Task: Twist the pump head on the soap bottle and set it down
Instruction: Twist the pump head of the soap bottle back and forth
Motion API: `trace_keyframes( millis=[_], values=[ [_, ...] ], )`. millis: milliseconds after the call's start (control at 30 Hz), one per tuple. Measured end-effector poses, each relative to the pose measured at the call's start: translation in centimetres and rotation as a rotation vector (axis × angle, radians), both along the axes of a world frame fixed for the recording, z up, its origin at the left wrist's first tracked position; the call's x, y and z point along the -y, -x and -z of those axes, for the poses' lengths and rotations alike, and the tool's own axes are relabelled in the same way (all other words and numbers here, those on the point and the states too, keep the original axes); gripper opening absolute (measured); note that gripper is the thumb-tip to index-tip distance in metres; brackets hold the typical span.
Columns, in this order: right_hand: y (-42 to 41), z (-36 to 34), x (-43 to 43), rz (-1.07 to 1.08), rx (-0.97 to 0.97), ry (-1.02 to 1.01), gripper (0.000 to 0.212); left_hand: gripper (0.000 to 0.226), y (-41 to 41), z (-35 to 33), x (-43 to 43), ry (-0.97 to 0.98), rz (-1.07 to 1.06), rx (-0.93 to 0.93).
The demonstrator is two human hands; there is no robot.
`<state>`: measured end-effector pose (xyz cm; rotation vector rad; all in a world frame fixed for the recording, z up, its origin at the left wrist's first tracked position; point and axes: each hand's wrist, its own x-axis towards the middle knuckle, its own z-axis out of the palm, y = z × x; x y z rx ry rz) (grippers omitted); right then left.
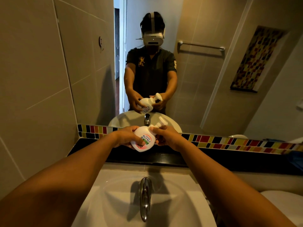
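A white soap bottle with a pink and green label is held tilted in the air above the black counter, in front of the mirror. My left hand grips its round body from the left and below. My right hand is closed around the bottle's neck and collar. The white pump head sticks out up and to the right past my right fingers. The mirror shows the same grip from the other side.
A white basin with a chrome tap lies below my arms. A black counter runs behind it under a strip of coloured tiles. Beige tiled wall stands at the left. A white rounded object sits at the lower right.
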<state>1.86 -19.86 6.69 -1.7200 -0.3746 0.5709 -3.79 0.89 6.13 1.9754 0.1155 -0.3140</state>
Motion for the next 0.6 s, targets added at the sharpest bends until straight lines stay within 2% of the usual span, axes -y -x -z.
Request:
trace_keyframes(
  millis=[100,267,467,600],
  values=[
    [0.17,-0.28,-0.3,0.003,0.046,0.029,0.041,0.057,-0.06,-0.1,0.08,0.002,-0.003,0.002],
    [0.1,-0.63,-0.04,-0.033,0.015,0.021,0.038,0.053,-0.03,-0.23,-0.12,0.013,-0.01,-0.003],
    [0.46,-0.66,-0.48,0.122,0.184,0.041,0.04,0.049,-0.49,-0.35,0.37,0.018,-0.023,0.029],
    [0.8,-0.93,-0.44,0.151,0.16,-0.003,0.034,0.051,-0.48,-0.72,0.15,0.101,0.018,-0.037]
  ],
)
